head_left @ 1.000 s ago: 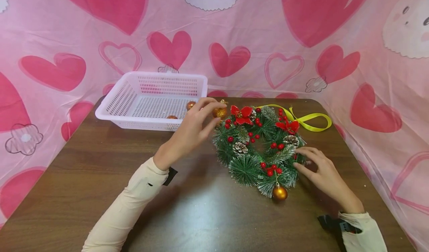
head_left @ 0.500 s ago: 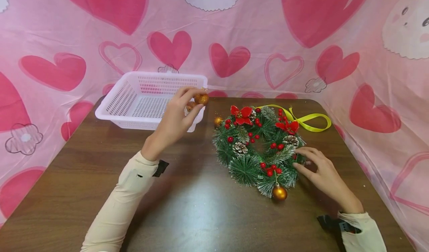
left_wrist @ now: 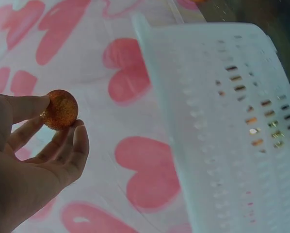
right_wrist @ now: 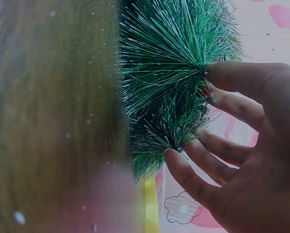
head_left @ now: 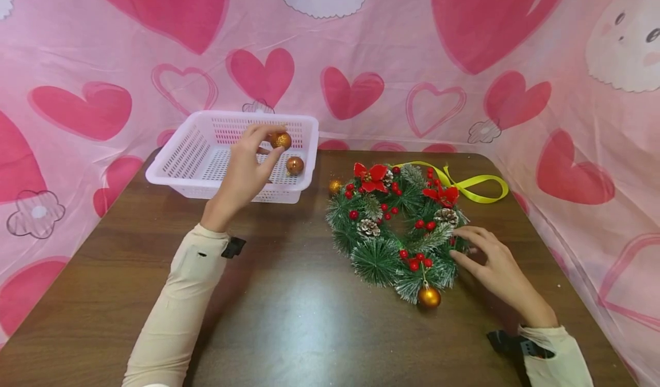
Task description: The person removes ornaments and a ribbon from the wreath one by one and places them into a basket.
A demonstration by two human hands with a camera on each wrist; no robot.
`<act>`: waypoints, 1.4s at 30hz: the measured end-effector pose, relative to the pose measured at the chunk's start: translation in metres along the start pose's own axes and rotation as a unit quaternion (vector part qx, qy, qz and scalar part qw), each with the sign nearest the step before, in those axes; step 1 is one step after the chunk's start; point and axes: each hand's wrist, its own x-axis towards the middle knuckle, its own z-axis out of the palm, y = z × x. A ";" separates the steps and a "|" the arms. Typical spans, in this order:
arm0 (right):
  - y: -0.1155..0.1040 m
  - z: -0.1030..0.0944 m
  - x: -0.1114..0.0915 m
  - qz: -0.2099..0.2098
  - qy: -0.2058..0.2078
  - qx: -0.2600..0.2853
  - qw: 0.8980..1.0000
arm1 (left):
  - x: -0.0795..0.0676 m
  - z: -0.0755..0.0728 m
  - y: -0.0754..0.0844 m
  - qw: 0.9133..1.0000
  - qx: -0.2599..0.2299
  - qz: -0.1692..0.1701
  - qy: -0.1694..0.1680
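My left grip [head_left: 243, 166] pinches a glittery gold ball [head_left: 281, 141] between thumb and fingertips, just to the right of my palm. The ball is round, so it has no long axis to turn. Seen from the head view, it is in front of the white basket [head_left: 191, 191], whose long sides run left to right beneath that grip; how high I hold it above the mesh, I cannot tell. Inside the basket, just right of the held ball and a little nearer to me, sits a copper-coloured ball [head_left: 295, 165]. My left grip is by far the nearer to both.

My right grip [head_left: 497, 267] is loosely spread, fingertips touching the outer right edge of a green wreath [head_left: 378, 261], which lies flat on the counter [head_left: 289, 318] to the left of that grip. A smooth gold ball [head_left: 429, 296] hangs off the wreath, nearer to me than that grip, and a yellow ribbon [head_left: 482, 188] loops beyond my fingers
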 end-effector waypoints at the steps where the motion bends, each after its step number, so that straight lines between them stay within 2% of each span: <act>1: 0.000 0.000 0.000 -0.001 0.000 0.000 1.000 | 0.000 -0.001 -0.003 1.000 0.001 -0.004 0.001; 12: 0.000 0.000 0.000 -0.004 0.002 -0.002 1.000 | 0.000 -0.005 -0.030 0.999 0.005 -0.049 -0.005; 24: 0.000 0.000 0.001 -0.006 0.003 -0.003 1.000 | -0.003 -0.005 -0.051 0.995 0.034 -0.090 -0.017; 42: -0.001 -0.001 0.000 -0.001 -0.004 0.000 1.000 | -0.009 0.005 -0.069 0.995 0.045 -0.075 -0.056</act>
